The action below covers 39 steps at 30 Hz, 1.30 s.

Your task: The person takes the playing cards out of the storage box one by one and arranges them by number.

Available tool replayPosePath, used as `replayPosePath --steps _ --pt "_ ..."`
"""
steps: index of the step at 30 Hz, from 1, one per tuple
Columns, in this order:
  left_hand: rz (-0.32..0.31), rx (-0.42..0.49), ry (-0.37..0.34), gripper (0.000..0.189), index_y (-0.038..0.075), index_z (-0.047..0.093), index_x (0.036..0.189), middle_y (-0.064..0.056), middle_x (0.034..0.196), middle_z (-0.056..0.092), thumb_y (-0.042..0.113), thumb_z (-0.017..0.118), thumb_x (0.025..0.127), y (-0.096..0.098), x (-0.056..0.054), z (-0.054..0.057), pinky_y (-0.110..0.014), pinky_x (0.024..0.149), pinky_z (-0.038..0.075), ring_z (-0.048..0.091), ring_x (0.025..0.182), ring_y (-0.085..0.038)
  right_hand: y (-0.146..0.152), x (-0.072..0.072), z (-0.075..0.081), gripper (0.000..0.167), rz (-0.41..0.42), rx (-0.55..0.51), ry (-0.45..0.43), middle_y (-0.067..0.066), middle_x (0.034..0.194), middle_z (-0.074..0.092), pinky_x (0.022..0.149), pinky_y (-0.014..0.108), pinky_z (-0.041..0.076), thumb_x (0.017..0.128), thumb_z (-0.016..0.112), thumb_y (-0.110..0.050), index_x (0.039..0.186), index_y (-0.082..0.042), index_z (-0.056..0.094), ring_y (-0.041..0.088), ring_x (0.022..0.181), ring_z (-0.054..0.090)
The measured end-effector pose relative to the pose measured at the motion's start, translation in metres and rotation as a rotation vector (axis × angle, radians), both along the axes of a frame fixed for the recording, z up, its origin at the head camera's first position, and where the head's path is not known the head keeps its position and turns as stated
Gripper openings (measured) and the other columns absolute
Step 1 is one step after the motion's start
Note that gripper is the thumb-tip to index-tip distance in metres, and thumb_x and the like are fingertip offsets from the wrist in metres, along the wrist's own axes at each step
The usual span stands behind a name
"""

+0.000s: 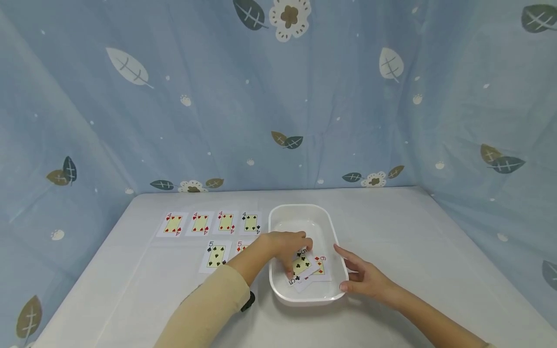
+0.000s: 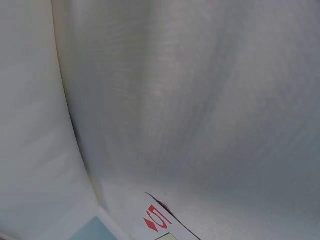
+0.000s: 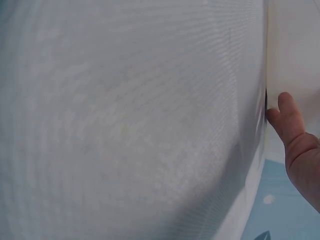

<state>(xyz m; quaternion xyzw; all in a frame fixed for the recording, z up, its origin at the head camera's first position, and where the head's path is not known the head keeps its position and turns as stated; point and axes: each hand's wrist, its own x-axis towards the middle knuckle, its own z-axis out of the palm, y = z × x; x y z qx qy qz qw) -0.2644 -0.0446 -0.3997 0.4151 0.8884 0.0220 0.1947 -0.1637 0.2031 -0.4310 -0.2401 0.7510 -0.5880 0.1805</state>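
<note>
My left hand (image 1: 289,245) reaches down into a white plastic basin (image 1: 301,209), fingers and thumb bent about a five of clubs playing card (image 1: 301,265). Under that card lies a six of diamonds (image 1: 321,268), partly covered. At the basin's right side my right hand (image 1: 365,278) holds the rim, thumb over the edge and the other fingers against the outer wall. The right wrist view shows fingers (image 3: 290,120) of this hand by a white surface. The left wrist view shows no hand, only cloth and a red five of diamonds (image 2: 159,219).
Left of the basin, a row of fours lies face up: two of hearts (image 1: 173,224) (image 1: 200,224), one of diamonds (image 1: 226,223), one of clubs (image 1: 250,223). Below are a five of spades (image 1: 215,256) and the diamond five, partly behind my forearm. A dark object (image 1: 248,302) shows beside my sleeve.
</note>
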Motion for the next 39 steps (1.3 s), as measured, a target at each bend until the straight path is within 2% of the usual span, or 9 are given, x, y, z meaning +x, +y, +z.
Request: replayPosePath --steps 3,8,12,16,21,24,30,35,39 --pt "0.026 0.041 -0.012 0.076 0.025 0.046 0.118 0.01 0.111 0.051 0.033 0.09 0.057 0.001 0.0 -0.002 -0.022 0.086 0.045 0.051 0.093 -0.004 0.0 0.001 0.001 0.082 0.0 0.0 -0.011 0.043 0.142 0.021 0.082 0.032 0.054 0.088 0.066 -0.009 0.149 0.001 0.012 0.051 0.115 0.05" --pt "0.021 0.193 -0.021 0.055 0.021 0.053 0.111 0.008 0.091 0.056 0.019 0.086 0.067 -0.001 -0.002 -0.003 -0.02 0.077 0.044 0.05 0.08 -0.004 0.0 0.001 0.0 0.083 -0.005 0.005 -0.004 0.044 0.141 0.021 0.081 0.032 0.054 0.088 0.067 -0.011 0.148 0.003 0.012 0.053 0.115 0.049" --pt "0.019 0.262 -0.016 0.041 0.022 0.057 0.106 0.008 0.079 0.054 0.014 0.081 0.074 -0.004 -0.002 -0.001 -0.02 0.071 0.041 0.047 0.071 -0.004 0.0 0.001 0.0 0.083 -0.009 0.011 -0.004 0.044 0.141 0.022 0.081 0.031 0.054 0.088 0.067 -0.012 0.148 0.003 0.011 0.051 0.114 0.051" --pt "0.017 0.322 -0.034 0.032 0.021 0.058 0.103 0.008 0.081 0.055 0.013 0.077 0.078 -0.005 -0.003 -0.001 -0.018 0.07 0.042 0.048 0.073 -0.004 0.001 0.0 -0.001 0.083 -0.01 0.009 -0.013 0.043 0.141 0.024 0.08 0.031 0.055 0.088 0.066 -0.011 0.149 0.001 0.011 0.046 0.113 0.054" --pt "0.03 0.459 -0.077 0.025 0.018 0.061 0.106 0.007 0.089 0.059 0.009 0.07 0.084 -0.008 -0.008 -0.003 -0.018 0.074 0.045 0.053 0.081 -0.005 0.001 0.0 -0.002 0.082 0.005 0.002 0.013 0.045 0.14 0.022 0.08 0.031 0.055 0.089 0.066 -0.01 0.148 0.003 0.011 0.052 0.112 0.052" --pt "0.08 0.559 -0.135 0.024 0.014 0.063 0.108 0.003 0.091 0.061 0.006 0.067 0.086 -0.01 -0.012 -0.004 -0.019 0.072 0.049 0.057 0.08 -0.006 0.0 0.0 -0.001 0.082 -0.004 0.016 0.02 0.045 0.141 0.02 0.08 0.032 0.055 0.088 0.067 -0.009 0.148 0.003 0.012 0.054 0.113 0.05" --pt "0.243 0.74 -0.305 0.026 0.01 0.063 0.112 -0.004 0.095 0.06 0.004 0.065 0.087 -0.014 -0.017 -0.001 -0.024 0.066 0.055 0.062 0.08 -0.011 -0.001 0.001 0.001 0.082 -0.023 0.025 0.011 0.044 0.142 0.018 0.08 0.033 0.055 0.087 0.067 -0.007 0.148 0.003 0.013 0.054 0.113 0.05" --pt "0.33 0.856 -0.368 0.028 0.007 0.063 0.114 -0.007 0.097 0.057 0.002 0.066 0.086 -0.021 -0.021 0.0 -0.027 0.067 0.057 0.062 0.088 -0.014 -0.002 0.0 0.001 0.083 -0.021 0.026 0.015 0.044 0.142 0.02 0.08 0.033 0.055 0.087 0.068 -0.008 0.147 0.004 0.013 0.053 0.112 0.052" --pt "0.413 0.954 -0.421 0.029 0.004 0.062 0.115 -0.01 0.098 0.055 0.0 0.066 0.086 -0.028 -0.021 0.003 -0.03 0.068 0.057 0.062 0.086 -0.015 -0.001 0.001 0.002 0.084 -0.027 0.029 0.003 0.043 0.142 0.02 0.08 0.033 0.055 0.086 0.068 -0.008 0.148 0.004 0.013 0.053 0.112 0.052"
